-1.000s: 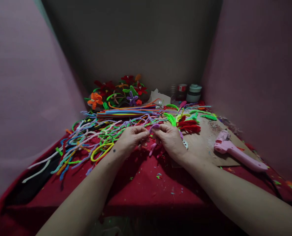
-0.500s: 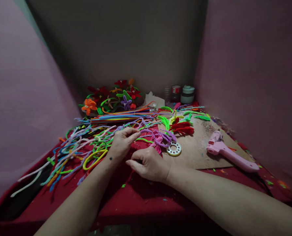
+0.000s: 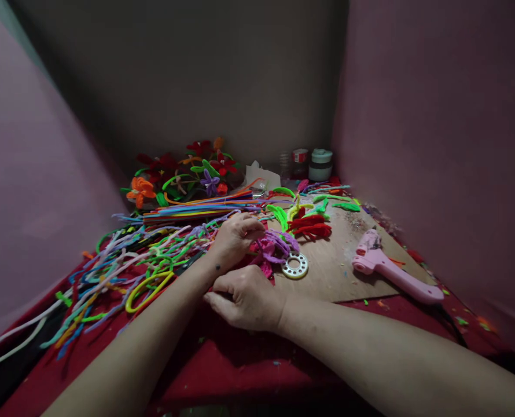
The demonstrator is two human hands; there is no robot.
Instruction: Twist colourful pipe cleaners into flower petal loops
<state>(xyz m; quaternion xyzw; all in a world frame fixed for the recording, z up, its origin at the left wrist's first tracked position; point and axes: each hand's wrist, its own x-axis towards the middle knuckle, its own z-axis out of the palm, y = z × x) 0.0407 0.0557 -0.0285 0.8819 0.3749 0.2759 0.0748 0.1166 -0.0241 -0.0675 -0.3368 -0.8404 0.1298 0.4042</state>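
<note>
My left hand (image 3: 236,238) is closed, its fingertips bent down at the pile of purple pipe cleaners (image 3: 283,243). What it pinches, if anything, is hidden. Just in front of it, my right hand (image 3: 249,298) is closed too, thumb against the curled fingers, above the red cloth. I cannot make out what lies inside that grip. Magenta pipe-cleaner pieces (image 3: 266,269) show behind the right hand. Beside them, a round silver disc with holes (image 3: 295,265) rests at the edge of the brown board (image 3: 331,278).
Loose coloured pipe cleaners (image 3: 122,272) spread over the left side of the red cloth (image 3: 240,370). A pink glue gun (image 3: 396,272) lies on the board at right. Red pieces (image 3: 312,226) lie farther back. Pipe-cleaner flowers (image 3: 140,191) and a lidded jar (image 3: 320,165) stand behind.
My left hand has moved right, over toward the purple pipe cleaners. The right hand stays closed in nearly the same place. The whole view has shifted slightly to the right.
</note>
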